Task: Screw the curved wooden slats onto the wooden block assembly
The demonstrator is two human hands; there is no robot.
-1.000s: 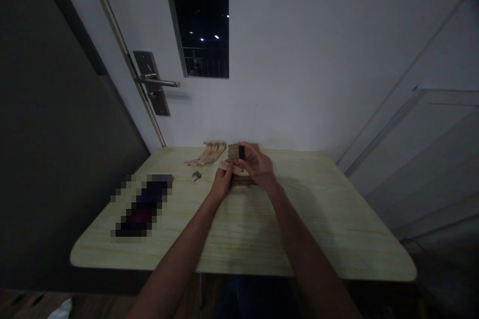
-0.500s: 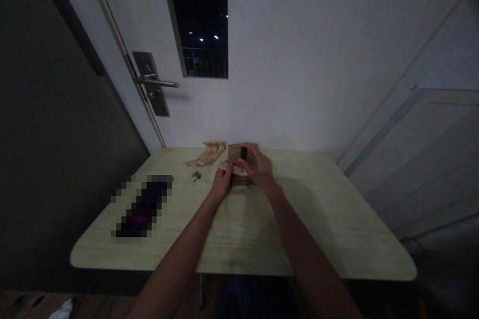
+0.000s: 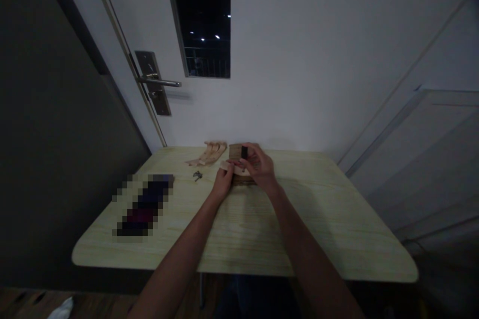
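While the left hand [image 3: 223,179] pins down the near end of things, the right hand [image 3: 264,170] works just beside it, both over the far middle of the table [image 3: 329,224]. Left: thumb and fingers closed on the left end of a pale strip [image 3: 240,171], pressing it against a brown piece [image 3: 235,151]. Right: thumb and fingertips pinch a short black piece [image 3: 244,152], held roughly upright above the pale strip. Small glint of metal just under the right thumb (too small to tell what it is, or whether it joins the black piece). Brown piece shows both behind the hands and below the strip; the rest is covered by fingers, so can't tell its full shape

To the left of the brown piece, near the table's far edge: a cluster of curved pale pieces [image 3: 214,152], overlapping, nothing touching them. Nearer the person, a small heap of metal parts [image 3: 197,176], near the left hand but apart from it. Further left, a dark item [image 3: 144,209] lies on the table, pixelated, details unreadable. Table stands up against a white door [image 3: 299,70] with a metal lever handle [image 3: 161,81] and a narrow dark window [image 3: 202,5]
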